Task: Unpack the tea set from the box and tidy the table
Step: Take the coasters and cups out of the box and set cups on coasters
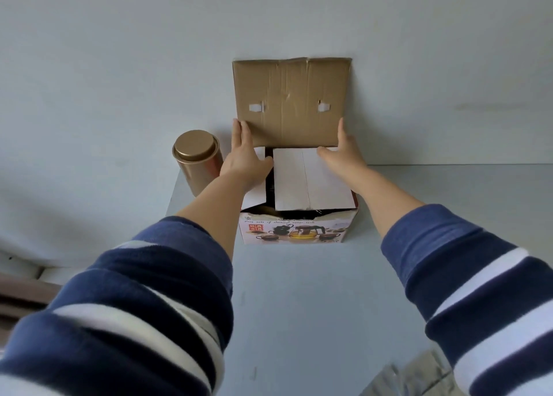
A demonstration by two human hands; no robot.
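Note:
A cardboard tea set box with a printed teapot picture on its front stands at the far side of the pale table. Its brown lid flap is raised upright against the wall. My left hand rests at the flap's lower left corner and over the left inner flap. My right hand touches the flap's lower right edge, thumb lying on a white inner flap that covers the contents. Nothing of the tea set itself shows.
A gold tin canister with a round lid stands just left of the box, near the table's left edge. A grey wall rises directly behind. Something silvery and crinkled lies at the near right corner.

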